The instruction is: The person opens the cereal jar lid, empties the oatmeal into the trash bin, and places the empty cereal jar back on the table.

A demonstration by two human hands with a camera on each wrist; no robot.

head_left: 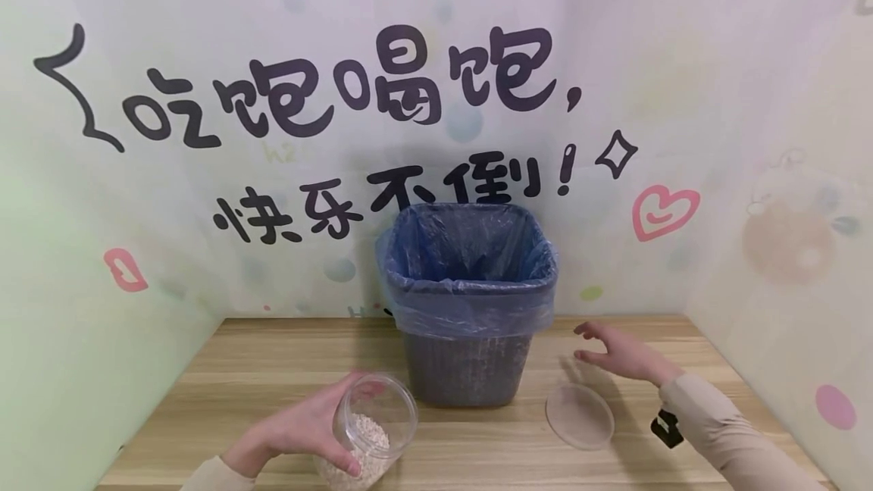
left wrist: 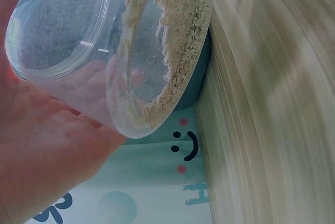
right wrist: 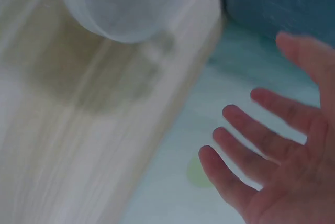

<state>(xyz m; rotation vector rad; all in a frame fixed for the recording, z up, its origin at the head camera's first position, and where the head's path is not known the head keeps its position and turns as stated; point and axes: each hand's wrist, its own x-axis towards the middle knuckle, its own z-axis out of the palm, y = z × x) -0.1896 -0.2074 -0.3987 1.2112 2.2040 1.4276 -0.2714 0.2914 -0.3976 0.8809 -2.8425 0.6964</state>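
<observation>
My left hand (head_left: 303, 426) grips a clear plastic jar (head_left: 402, 408) from its left side, thumb in front. Pale flakes that look like oats (head_left: 368, 434) fill its lower part. The jar leans with its open mouth toward the bin; in the left wrist view the flakes (left wrist: 178, 41) bank along the base. Whether the base touches the table is unclear. To the right of the bin, my right hand (head_left: 624, 353) hovers with spread fingers, holding nothing. A round translucent lid (head_left: 580, 417) appears to lie on the table below it.
A dark bin (head_left: 467, 370) with a blue plastic liner (head_left: 470, 309) stands at the table's back middle. Behind it hangs a printed wall cloth (head_left: 273, 14). A small black object (head_left: 666, 429) shows beside the right sleeve on the wooden table (head_left: 273, 354).
</observation>
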